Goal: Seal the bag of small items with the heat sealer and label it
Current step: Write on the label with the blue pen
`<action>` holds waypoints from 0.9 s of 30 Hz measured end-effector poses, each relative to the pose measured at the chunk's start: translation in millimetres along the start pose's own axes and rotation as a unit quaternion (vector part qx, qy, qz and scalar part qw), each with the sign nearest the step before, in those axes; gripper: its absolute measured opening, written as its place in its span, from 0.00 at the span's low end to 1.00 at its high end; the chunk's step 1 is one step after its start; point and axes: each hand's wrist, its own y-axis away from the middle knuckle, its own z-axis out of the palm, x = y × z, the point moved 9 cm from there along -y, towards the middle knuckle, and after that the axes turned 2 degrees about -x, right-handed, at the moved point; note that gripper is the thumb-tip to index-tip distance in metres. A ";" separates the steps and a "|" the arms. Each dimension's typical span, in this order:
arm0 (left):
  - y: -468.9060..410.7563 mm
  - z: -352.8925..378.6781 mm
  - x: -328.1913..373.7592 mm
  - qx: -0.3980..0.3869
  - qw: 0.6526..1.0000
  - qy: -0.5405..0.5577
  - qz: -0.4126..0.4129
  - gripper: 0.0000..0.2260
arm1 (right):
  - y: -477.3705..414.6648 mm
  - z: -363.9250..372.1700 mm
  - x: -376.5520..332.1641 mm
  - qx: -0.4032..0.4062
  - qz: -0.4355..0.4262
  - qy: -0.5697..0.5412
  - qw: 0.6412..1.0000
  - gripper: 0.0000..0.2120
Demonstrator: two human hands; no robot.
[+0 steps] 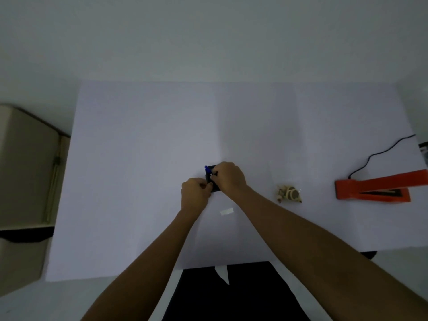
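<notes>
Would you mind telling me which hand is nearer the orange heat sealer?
Right. The right hand is well left of the heat sealer; the left hand is farther left.

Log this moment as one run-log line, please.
both hands at small dark object with blue tip | bag of small items untouched | heat sealer idle, right | label on table

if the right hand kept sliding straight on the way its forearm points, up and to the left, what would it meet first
The right hand is already on the small black object with the blue tip. Past it the white sheet looks free, though depth is unclear.
</notes>
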 end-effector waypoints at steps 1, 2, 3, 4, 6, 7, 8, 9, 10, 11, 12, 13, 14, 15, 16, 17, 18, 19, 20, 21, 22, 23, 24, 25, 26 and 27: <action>-1.9 -2.8 1.4 0.006 1.000 -0.001 0.003 0.08 | 0.0 -2.0 -0.8 0.006 -0.004 -0.024 1.000 0.10; -4.1 -6.3 1.8 0.013 1.000 0.001 0.004 0.08 | 3.1 -7.5 -2.2 0.021 -0.009 -0.060 0.998 0.10; -6.9 -9.8 2.4 0.019 1.000 0.006 0.003 0.08 | 7.4 -14.5 -0.6 0.045 -0.005 -0.105 0.993 0.09; -9.8 -13.4 4.6 0.022 1.000 0.012 0.004 0.07 | 13.9 -23.4 3.7 0.071 0.012 -0.164 0.984 0.07; -16.7 -20.7 11.5 0.025 1.000 0.012 0.012 0.07 | 29.7 -41.8 16.4 0.106 0.058 -0.318 0.940 0.09; -21.4 -24.2 15.0 0.026 1.000 0.006 0.017 0.07 | 38.2 -51.1 23.0 0.115 0.079 -0.396 0.908 0.10; -26.1 -27.0 17.8 0.024 0.999 -0.002 0.021 0.08 | 47.8 -60.8 28.0 0.121 0.096 -0.464 0.872 0.10; -30.6 -28.8 19.5 0.023 0.999 -0.009 0.023 0.09 | 57.8 -69.0 33.7 0.127 0.110 -0.519 0.838 0.08; -34.6 -29.9 20.1 0.022 0.999 -0.015 0.025 0.09 | 68.1 -76.8 39.5 0.133 0.122 -0.556 0.812 0.08; -38.2 -29.9 19.3 0.020 0.999 -0.018 0.027 0.10 | 78.5 -82.4 44.9 0.139 0.132 -0.582 0.790 0.11; -41.0 -29.4 18.4 0.019 0.999 -0.022 0.029 0.11 | 88.1 -85.9 50.0 0.140 0.135 -0.602 0.775 0.15; -43.0 -27.5 17.1 0.015 0.999 -0.027 0.030 0.11 | 95.3 -86.8 55.5 0.138 0.136 -0.619 0.761 0.19; -42.6 -25.5 16.6 0.008 0.999 -0.034 0.028 0.12 | 101.1 -86.8 59.4 0.137 0.132 -0.635 0.748 0.21; -40.9 -23.7 16.8 0.000 0.999 -0.042 0.024 0.12 | 105.5 -86.0 62.2 0.133 0.127 -0.649 0.738 0.18; -37.4 -23.6 17.8 -0.004 0.998 -0.055 0.020 0.12 | 109.0 -85.1 64.5 0.127 0.122 -0.664 0.727 0.13; -34.4 -25.2 18.4 0.000 0.997 -0.073 0.016 0.13 | 111.7 -82.8 64.6 0.114 0.117 -0.688 0.707 0.10; -30.3 -29.3 20.7 0.013 0.996 -0.092 0.014 0.12 | 113.7 -79.0 63.3 0.096 0.115 -0.720 0.678 0.11; -25.7 -34.4 24.2 0.031 0.994 -0.103 0.019 0.12 | 116.1 -73.8 60.8 0.076 0.118 -0.749 0.647 0.12; -18.8 -39.5 31.6 0.047 0.994 -0.098 0.033 0.12 | 118.1 -68.5 57.4 0.056 0.125 -0.768 0.625 0.12; -11.0 -41.8 41.3 0.049 0.995 -0.074 0.054 0.12 | 119.7 -63.4 53.7 0.037 0.134 -0.775 0.617 0.11; -2.5 -40.5 52.6 0.031 0.996 -0.027 0.075 0.12 | 120.3 -58.2 50.1 0.021 0.142 -0.773 0.618 0.10; 7.1 -35.5 64.4 -0.006 0.995 0.027 0.097 0.11 | 120.7 -53.8 45.6 0.008 0.147 -0.772 0.619 0.10; 18.4 -28.7 76.7 -0.050 0.989 0.069 0.119 0.09 | 119.7 -49.7 42.4 0.003 0.150 -0.770 0.620 0.15; 30.3 -20.9 88.4 -0.090 0.982 0.084 0.143 0.09 | 118.6 -45.5 41.1 0.003 0.153 -0.768 0.622 0.21; 41.1 -13.2 97.1 -0.121 0.975 0.077 0.169 0.09 | 117.8 -42.3 40.6 0.007 0.159 -0.764 0.625 0.25; 49.8 -6.8 102.4 -0.140 0.969 0.058 0.194 0.09 | 117.4 -39.3 40.3 0.008 0.165 -0.761 0.628 0.27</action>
